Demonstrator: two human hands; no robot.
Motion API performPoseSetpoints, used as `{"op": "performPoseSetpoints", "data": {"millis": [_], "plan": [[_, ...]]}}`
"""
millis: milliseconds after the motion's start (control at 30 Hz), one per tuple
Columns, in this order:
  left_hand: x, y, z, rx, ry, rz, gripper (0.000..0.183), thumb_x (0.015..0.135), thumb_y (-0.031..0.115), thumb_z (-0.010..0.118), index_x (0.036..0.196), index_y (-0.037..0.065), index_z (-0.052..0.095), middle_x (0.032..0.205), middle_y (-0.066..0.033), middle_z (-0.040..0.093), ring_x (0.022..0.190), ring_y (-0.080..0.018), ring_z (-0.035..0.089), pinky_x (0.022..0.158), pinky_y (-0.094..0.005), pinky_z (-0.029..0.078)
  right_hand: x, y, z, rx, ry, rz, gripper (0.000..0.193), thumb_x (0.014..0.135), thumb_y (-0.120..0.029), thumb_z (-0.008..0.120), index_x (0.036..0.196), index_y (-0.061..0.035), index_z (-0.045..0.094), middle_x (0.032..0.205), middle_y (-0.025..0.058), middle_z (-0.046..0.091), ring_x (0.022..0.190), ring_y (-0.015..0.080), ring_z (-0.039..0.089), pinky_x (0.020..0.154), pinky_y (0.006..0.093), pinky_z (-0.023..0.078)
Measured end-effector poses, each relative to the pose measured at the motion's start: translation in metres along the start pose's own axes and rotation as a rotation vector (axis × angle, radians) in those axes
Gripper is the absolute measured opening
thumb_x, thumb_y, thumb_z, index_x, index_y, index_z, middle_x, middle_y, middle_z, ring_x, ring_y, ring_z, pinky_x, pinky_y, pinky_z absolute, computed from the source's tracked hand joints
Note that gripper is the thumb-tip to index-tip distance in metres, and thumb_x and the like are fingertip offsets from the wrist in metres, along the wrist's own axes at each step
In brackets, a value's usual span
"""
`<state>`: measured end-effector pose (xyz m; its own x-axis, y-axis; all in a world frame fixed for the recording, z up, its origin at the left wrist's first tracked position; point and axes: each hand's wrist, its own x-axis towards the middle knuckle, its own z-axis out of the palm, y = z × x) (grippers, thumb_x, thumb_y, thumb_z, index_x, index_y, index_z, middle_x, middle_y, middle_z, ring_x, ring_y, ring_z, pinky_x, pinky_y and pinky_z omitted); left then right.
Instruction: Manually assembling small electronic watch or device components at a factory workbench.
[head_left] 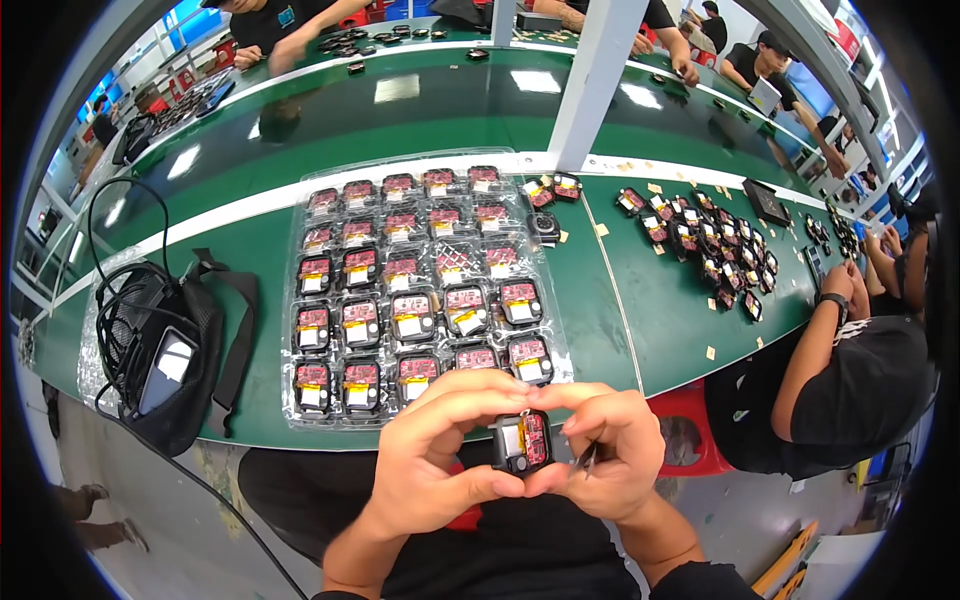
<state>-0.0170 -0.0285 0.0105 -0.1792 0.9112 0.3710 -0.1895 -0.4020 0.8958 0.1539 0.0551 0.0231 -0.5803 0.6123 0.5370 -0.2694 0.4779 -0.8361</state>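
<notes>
Just past the table's front edge, I hold a small square black electronic housing [522, 443] tilted between both hands. It contains a red circuit board and a white and yellow part that looks like a battery. My left hand [435, 455] pinches its left side, with thumb below and fingers above. Thumb and fingertips of my right hand [615, 450] close on its right side. A thin dark pointed tool, apparently tweezers [588, 458], pokes out of the right hand's grip. Beyond my hands lies a clear plastic tray [290, 350] with rows of similar housings.
On the green table [600, 300], loose housings [710, 240] lie heaped at right, near a black box [766, 202]. At left are a black bag [200, 370], a phone [168, 368] and a cable. A white post [595, 90] rises behind. A co-worker [850, 390] sits at right.
</notes>
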Motion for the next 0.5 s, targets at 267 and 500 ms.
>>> {"op": "performPoseSetpoints", "data": {"millis": [267,500], "plan": [[0.004,0.004,0.000,-0.212,0.175,-0.011,0.065,0.082,0.032,0.082,0.127,-0.009,0.059,0.129,-0.0184,0.055,0.119,-0.0308,0.061,0.104,-0.0439,0.048,0.007,0.000,-0.003,-0.305,0.014,-0.055,0.050,0.075,-0.013,0.089,0.112,-0.0010,0.058,0.100,0.0127,0.058,0.059,0.0053,0.051,0.045,0.0210,0.038],[0.006,0.003,-0.001,-0.183,0.273,-0.087,0.074,0.081,0.050,0.082,0.123,-0.009,0.062,0.123,-0.0189,0.059,0.111,-0.0303,0.065,0.099,-0.0425,0.051,0.018,0.001,0.001,-0.749,0.029,-0.288,0.025,0.074,0.000,0.083,0.097,-0.0002,0.072,0.085,0.0080,0.066,0.061,0.0172,0.065,0.050,0.0278,0.050]]}}
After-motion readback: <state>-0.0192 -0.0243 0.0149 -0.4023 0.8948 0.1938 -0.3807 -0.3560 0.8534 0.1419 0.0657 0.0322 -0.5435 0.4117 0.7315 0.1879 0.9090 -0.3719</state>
